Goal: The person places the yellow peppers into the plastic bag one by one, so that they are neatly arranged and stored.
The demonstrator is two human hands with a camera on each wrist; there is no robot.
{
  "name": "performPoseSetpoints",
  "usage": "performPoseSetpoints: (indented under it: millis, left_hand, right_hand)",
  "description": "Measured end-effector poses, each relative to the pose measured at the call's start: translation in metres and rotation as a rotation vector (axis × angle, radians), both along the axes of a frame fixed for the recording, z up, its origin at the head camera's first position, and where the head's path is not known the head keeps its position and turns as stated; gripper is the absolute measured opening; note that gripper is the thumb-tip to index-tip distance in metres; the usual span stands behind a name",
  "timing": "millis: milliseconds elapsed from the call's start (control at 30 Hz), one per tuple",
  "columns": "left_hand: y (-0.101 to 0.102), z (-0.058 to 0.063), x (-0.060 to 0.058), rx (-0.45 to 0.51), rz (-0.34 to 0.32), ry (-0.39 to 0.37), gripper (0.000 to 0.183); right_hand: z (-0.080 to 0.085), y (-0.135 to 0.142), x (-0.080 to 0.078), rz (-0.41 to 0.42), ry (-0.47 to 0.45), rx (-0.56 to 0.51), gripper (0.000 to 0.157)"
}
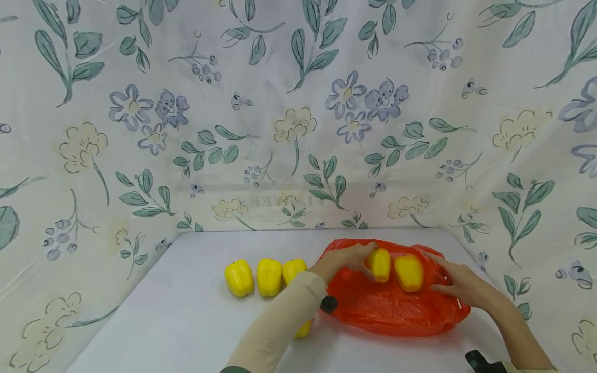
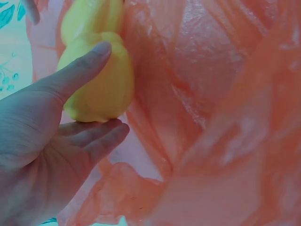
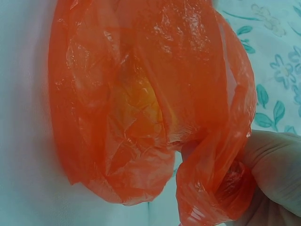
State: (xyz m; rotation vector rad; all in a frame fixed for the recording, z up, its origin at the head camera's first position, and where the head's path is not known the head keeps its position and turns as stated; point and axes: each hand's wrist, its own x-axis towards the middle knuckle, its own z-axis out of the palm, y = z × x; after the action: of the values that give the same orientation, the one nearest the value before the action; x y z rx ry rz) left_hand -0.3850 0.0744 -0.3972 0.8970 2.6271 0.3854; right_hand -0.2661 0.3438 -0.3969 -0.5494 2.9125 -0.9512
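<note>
Red bag w/ 2 ylw peppers in; L grip pinching 1, R grip pinching bag.

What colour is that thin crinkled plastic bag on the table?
Red; the thin crinkled plastic bag shows best in the head view.

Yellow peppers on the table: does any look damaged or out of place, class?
No damage shows. One pepper, mostly hidden by the left sleeve, sits in front of the row of three peppers, so it looks out of line.
</note>
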Motion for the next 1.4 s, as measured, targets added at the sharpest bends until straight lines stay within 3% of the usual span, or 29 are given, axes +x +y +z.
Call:
performPoseSetpoints:
  millis: [367, 667, 1033, 1233, 1400]
  left_hand:
    - [0.0, -0.011, 0.001, 0.026, 0.054, -0.033, 0.088]
    - [0.002, -0.009, 0.004, 0.024, 0.072, -0.034, 0.088]
    - [0.002, -0.011, 0.005, 0.001, 0.087, -0.055, 0.09]
    - [-0.005, -0.008, 0.004, 0.012, 0.053, -0.068, 0.094]
    - [-0.013, 0.001, 0.008, -0.008, 0.017, -0.06, 0.091]
  right_hand:
    - [-0.002, 0.001, 0.0, -0.004, -0.016, -0.012, 0.078]
    - [0.0, 0.001, 0.0, -0.016, 0.0, 0.023, 0.079]
    - [0.0, 0.0, 0.001, -0.007, -0.016, -0.011, 0.079]
    - [0.0, 0.0, 0.002, -0.018, -0.013, 0.018, 0.079]
    - [0.001, -0.001, 0.002, -0.008, -0.007, 0.019, 0.079]
